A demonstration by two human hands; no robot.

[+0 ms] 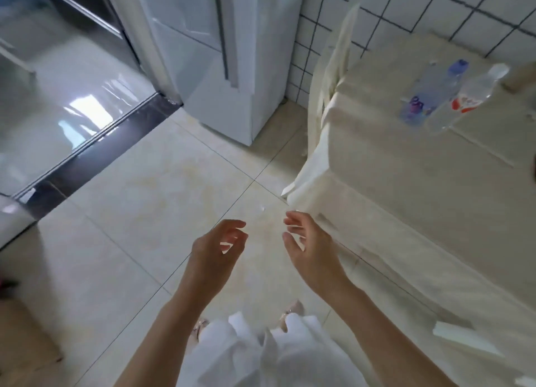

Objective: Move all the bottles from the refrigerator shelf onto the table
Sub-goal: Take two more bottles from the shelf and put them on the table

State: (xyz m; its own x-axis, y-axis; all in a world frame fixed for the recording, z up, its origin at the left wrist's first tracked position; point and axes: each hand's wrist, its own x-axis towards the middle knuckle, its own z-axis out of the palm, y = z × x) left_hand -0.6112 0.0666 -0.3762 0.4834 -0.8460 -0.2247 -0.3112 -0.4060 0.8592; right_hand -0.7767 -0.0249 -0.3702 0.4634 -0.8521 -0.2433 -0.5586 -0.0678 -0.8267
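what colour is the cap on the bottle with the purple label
Blue; the cap tops the purple-labelled bottle, seen in the head view, though blurred.

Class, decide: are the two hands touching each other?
Apart. The head view shows bare floor tile between the left hand and the right hand.

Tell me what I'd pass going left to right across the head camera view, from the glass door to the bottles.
Glass sliding door → white refrigerator → chair back → blue-labelled bottle → red-labelled bottle, both bottles on the cloth-covered table.

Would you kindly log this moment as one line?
hands: left, right empty | bottles: two on table | refrigerator: closed
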